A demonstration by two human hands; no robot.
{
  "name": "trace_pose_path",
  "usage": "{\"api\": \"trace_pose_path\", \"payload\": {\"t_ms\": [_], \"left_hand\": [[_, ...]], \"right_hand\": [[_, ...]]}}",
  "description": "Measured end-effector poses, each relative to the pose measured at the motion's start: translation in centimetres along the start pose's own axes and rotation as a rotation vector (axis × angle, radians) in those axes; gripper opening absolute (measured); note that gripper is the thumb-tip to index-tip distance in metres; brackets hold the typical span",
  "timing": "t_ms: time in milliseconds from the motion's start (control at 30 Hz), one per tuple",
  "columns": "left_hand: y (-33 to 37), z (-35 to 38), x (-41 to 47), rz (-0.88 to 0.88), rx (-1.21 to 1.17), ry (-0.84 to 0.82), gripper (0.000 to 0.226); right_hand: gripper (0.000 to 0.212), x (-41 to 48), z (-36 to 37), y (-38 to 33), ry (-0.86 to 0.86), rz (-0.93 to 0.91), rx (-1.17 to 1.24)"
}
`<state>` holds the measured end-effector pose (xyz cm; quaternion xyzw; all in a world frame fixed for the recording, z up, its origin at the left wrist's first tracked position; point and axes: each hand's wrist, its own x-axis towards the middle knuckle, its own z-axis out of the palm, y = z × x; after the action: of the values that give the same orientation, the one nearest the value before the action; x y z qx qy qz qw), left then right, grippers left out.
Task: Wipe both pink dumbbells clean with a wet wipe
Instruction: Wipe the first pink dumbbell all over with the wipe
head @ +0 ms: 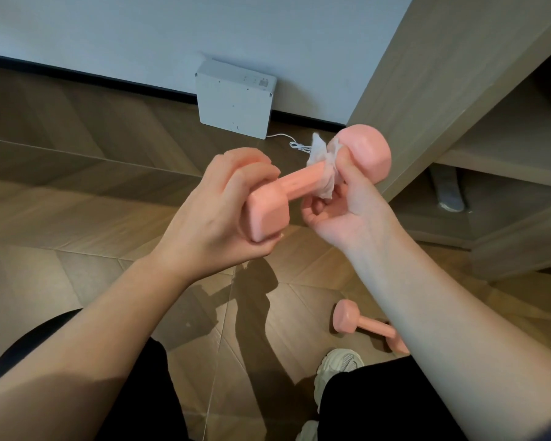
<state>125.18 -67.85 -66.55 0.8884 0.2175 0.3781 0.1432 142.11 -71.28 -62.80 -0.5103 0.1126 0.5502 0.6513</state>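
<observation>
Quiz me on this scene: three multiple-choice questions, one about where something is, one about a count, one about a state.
1. Where is the second dumbbell?
A. on the floor by the shoe
B. on the shelf
C. on the white box

2. How many pink dumbbells show?
A. one
B. two
C. three

3. The wet wipe is:
A. lying on the floor
B. wrapped round the handle
C. sealed in a pack

Answers:
1 A: second dumbbell lies near the shoe.
2 B: held dumbbell plus that one.
3 B: right hand presses wet wipe round the bar; left hand grips the near end.

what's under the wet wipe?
The wet wipe wraps the held dumbbell where its bar meets the far head, pinched by the right hand. The bar surface beneath is covered, so its cleanliness can't be seen.
</observation>
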Motion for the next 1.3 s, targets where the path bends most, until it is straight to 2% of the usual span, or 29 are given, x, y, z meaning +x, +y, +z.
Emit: {"api": "trace_pose_path", "payload": {"t_ms": [100, 167, 267, 367, 433, 467, 533, 733, 900, 1033, 1100, 1167, 1233, 1300], "left_hand": [[0.4, 0.3, -0.2, -0.189, -0.184, 0.043, 0.075], [1.0, 0.3, -0.3, -0.392, -0.357, 0.077, 0.077], [1.4, 0.9, -0.3, -0.698, -0.649, 0.112, 0.068], [1.4, 1.5, -0.4, -0.983, -1.144, 0.091, 0.052], [2.3, 1.6, -0.4, -1.175, -1.456, 0.096, 0.036], [2.7, 1.5, -0.3, -1.261, -1.545, 0.092, 0.035], [3.2, 1.3, -0.2, -1.361, -1.65, 0.095, 0.049], [2.8, 1.4, 0.3, -1.366, -1.764, 0.137, 0.062], [3.3, 1.4, 0.6, -1.281, -1.736, 0.1, 0.045], [3.8, 1.9, 0.8, -1.013, -1.61, 0.078, 0.03], [3.8, 2.0, 0.8, -0.956, -1.571, 0.024, 0.022], [4.1, 2.0, 0.3, -0.983, -1.63, -0.026, 0.022], [4.5, 2.1, -0.4, -1.07, -1.742, -0.055, 0.04], [4.8, 2.2, -0.8, -1.159, -1.781, -0.076, 0.059]], "right_hand": [[0.045, -0.1, 0.0, -0.1, -0.021, -0.04, 0.047], [0.04, -0.2, 0.0, -0.1, -0.06, -0.056, 0.055], [0.035, -0.2, -0.1, 0.0, -0.121, -0.072, 0.05], [0.035, 0.2, -0.2, 0.4, -0.179, -0.094, 0.062], [0.032, 0.6, -0.4, 0.7, -0.233, -0.129, -0.002], [0.032, 0.8, -0.5, 0.9, -0.258, -0.147, -0.06], [0.037, 1.1, -0.6, 1.2, -0.279, -0.183, -0.204], [0.037, -0.1, -1.3, 2.6, -0.365, -0.208, -0.547], [0.031, -0.7, -1.8, 3.0, -0.3, -0.238, -0.606], [0.038, -1.9, -1.9, 1.3, -0.252, -0.22, -0.499], [0.043, -2.3, -1.9, -0.2, -0.209, -0.222, -0.373], [0.032, -2.5, -2.2, -1.5, -0.144, -0.236, -0.216], [0.023, -2.7, -2.9, -1.7, -0.107, -0.215, -0.171], [0.024, -2.9, -3.4, -1.3, -0.078, -0.182, -0.195]]}}
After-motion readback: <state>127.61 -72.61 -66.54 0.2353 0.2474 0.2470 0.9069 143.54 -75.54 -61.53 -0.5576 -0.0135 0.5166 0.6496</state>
